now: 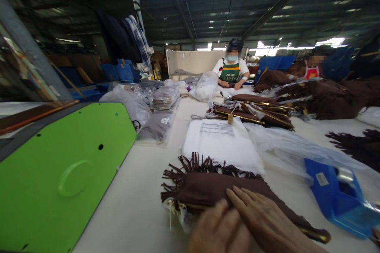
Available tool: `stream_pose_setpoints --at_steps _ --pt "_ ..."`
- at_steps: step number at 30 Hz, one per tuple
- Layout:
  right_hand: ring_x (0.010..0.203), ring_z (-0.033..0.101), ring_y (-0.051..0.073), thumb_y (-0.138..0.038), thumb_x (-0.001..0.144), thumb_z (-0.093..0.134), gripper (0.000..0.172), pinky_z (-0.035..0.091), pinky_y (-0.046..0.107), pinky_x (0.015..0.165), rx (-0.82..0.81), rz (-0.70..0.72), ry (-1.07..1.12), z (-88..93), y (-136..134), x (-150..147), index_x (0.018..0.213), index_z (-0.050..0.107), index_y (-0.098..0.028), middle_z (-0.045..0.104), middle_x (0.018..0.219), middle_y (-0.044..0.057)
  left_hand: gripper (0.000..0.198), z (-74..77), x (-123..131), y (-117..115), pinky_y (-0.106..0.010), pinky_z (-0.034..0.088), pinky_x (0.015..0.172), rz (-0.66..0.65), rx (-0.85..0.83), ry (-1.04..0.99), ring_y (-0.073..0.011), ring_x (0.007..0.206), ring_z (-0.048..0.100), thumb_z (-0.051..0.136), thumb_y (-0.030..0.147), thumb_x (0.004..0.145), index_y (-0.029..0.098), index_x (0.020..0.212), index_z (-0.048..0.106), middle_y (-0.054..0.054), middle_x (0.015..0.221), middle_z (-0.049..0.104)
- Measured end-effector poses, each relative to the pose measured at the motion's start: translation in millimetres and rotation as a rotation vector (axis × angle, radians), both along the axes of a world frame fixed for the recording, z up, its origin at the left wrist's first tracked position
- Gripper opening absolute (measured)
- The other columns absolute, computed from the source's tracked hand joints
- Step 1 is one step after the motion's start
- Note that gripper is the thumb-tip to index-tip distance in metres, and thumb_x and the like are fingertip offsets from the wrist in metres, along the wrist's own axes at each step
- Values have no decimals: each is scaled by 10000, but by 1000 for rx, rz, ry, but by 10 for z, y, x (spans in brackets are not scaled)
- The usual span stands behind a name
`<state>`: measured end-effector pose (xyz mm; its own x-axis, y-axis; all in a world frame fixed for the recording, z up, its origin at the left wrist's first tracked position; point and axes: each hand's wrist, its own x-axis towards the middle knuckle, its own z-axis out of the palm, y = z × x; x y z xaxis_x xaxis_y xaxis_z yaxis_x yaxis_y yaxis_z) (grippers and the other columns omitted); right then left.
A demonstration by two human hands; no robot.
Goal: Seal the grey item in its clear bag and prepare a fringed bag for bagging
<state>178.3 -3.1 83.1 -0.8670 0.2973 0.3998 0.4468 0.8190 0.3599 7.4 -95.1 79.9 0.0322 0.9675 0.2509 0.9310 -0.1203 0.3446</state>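
Note:
A dark brown fringed bag (213, 187) with a gold zipper lies flat on the table in front of me, its fringe pointing away. My right hand (261, 209) rests on top of the bag with its fingers stretched out. Close by, at the bag's front edge, my left hand (219, 229) is smeared by motion; whether its fingers hold anything does not show. Small clear plastic and a white string (182, 217) hang at the bag's left end. Just behind the fringe is a stack of white printed plastic bags (219, 142).
A green machine panel (68, 174) stands at the left. On the right sits a blue tape dispenser (335, 197) beside clear plastic sheeting (279, 146). More brown zippered bags (255, 110) are piled farther back, with packed grey goods (156, 126) to the left. A co-worker (233, 67) works opposite.

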Motion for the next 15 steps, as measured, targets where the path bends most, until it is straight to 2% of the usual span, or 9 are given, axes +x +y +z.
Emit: stream_pose_setpoints --at_steps 2,3,5,7,11,13,15 --pt "1010 617 206 13 660 341 578 549 337 783 -53 -7 0 0 25 27 1194 528 -107 638 1142 100 516 205 -193 180 -494 265 1069 -88 -61 18 -312 1280 346 614 241 765 213 1263 479 -128 1354 441" --pt "1041 599 210 17 678 338 578 533 356 819 -98 -16 9 20 40 32 1216 508 -111 627 1162 104 532 298 -283 277 -520 271 1051 -104 -141 69 -333 1256 378 598 170 743 174 1261 477 -153 1329 465" --pt "1062 582 196 21 714 343 562 500 356 865 -238 -40 25 101 84 28 1231 492 -142 620 1171 94 418 450 -426 456 -493 412 921 -97 -302 184 -330 1079 547 547 98 717 139 1133 561 -158 1137 608" --pt "1021 597 183 -20 749 406 508 490 341 855 -407 -82 18 219 139 29 1217 499 -194 631 1145 70 260 553 -511 590 -408 492 762 -75 -379 263 -295 880 637 510 91 723 151 950 622 -118 919 681" --pt "935 630 226 -99 691 573 568 481 353 793 -644 -337 -32 432 232 114 1233 489 -244 666 1064 50 159 678 -580 720 -370 485 710 -98 -341 323 -297 824 649 523 133 738 153 836 646 -128 835 690" --pt "901 644 217 -90 732 524 455 466 308 745 -724 -434 -45 528 258 170 1153 557 -260 691 992 27 131 749 -612 744 -356 475 706 -120 -336 351 -298 820 648 557 155 721 151 807 655 -132 822 691" --pt "860 651 202 -106 792 473 326 434 269 690 -759 -470 -67 657 281 199 1028 623 -274 705 914 9 131 850 -658 758 -331 464 689 -136 -334 376 -286 810 646 580 159 691 161 795 659 -120 821 693"
